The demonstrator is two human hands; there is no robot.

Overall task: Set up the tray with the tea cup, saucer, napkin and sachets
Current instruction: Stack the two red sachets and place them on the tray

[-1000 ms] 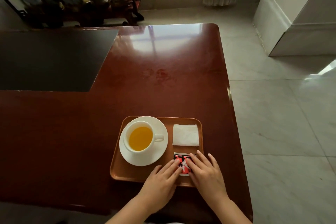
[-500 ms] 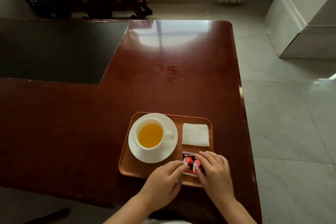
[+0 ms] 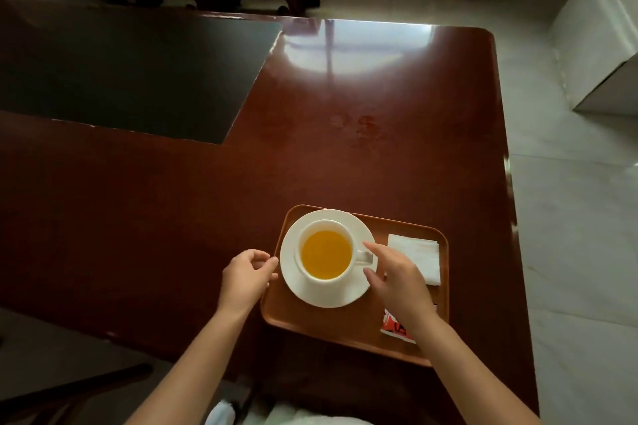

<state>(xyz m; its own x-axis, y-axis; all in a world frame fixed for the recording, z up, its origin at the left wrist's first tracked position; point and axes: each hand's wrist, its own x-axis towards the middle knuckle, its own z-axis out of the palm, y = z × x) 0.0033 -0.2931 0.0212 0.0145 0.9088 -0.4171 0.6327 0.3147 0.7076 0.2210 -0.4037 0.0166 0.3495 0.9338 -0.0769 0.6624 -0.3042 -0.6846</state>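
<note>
White cup (image 3: 324,272), amber tea (image 3: 326,259), brown tray (image 3: 331,324), red-and-white sachets (image 3: 392,324).

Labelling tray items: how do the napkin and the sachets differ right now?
The napkin is plain white; the sachets are red and white with print. The napkin sits at the tray's far right corner, the sachets at its near right corner. The napkin shows almost whole, while the right hand and wrist cover much of the sachets. Both lie flat on the tray, right of the saucer.

Dim room; window glare on the table (image 3: 345,55), wide-angle edge distortion.
</note>
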